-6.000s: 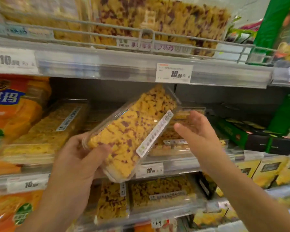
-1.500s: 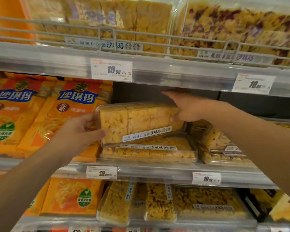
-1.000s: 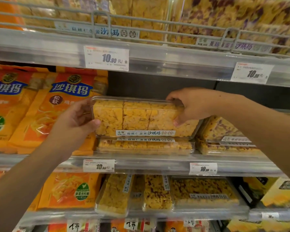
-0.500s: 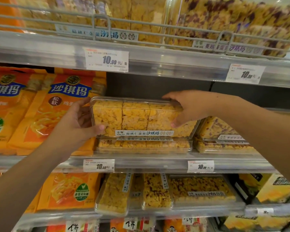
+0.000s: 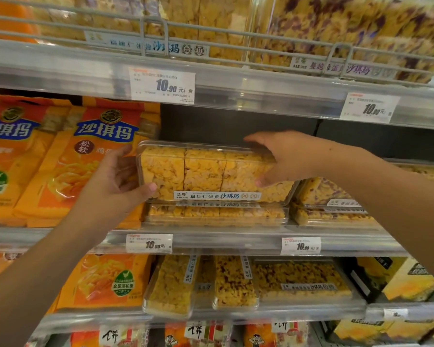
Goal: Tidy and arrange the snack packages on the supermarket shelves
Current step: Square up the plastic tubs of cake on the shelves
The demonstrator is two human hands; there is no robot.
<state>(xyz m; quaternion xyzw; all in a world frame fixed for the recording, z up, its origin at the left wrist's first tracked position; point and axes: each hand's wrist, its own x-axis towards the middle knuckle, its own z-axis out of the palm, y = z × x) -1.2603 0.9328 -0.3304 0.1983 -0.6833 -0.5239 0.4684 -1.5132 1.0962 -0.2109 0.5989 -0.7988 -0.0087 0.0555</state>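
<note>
A clear plastic box of yellow snack bars stands on its long edge on the middle shelf, tilted up over another flat box of the same kind. My left hand grips its left end, thumb on the front. My right hand holds its right end, fingers over the top and thumb on the front. Right of them lie two stacked boxes with purple-flecked bars.
Orange snack bags stand to the left on the middle shelf. The top shelf rail with price tags hangs close above. Below lie more clear boxes and orange bags; dark and yellow cartons sit lower right.
Over the last 1.5 s both hands set the yellow box down onto the flat box and stood it up on its edge. In the last half second almost nothing moved.
</note>
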